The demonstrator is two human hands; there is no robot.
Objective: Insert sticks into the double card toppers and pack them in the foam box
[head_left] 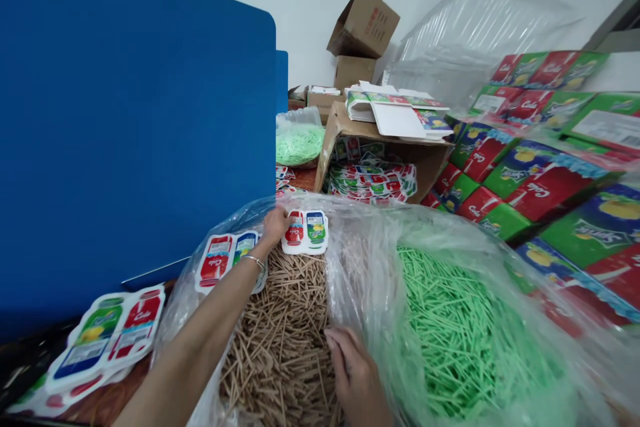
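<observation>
My left hand [276, 223] reaches forward over a plastic bag of brown paper sticks [285, 333]. Its fingers are closed on the left edge of a die-cut card [306, 232] printed with a red cola can and a green-blue lemon drink can. Beneath my forearm lies another such card [220, 259], partly covered. My right hand [356, 370] rests at the right side of the brown sticks with its fingers curled together. Whatever it may hold is hidden. Just to its right sits a clear bag of green paper sticks [450, 327].
A tall blue panel [135, 113] stands on the left. More printed cards [107, 333] lie at the lower left. Behind the bags, a tipped carton [430, 170] holds piled cards. Stacked printed boxes [530, 173] fill the right side, and a smaller bag of green sticks [299, 143] sits behind.
</observation>
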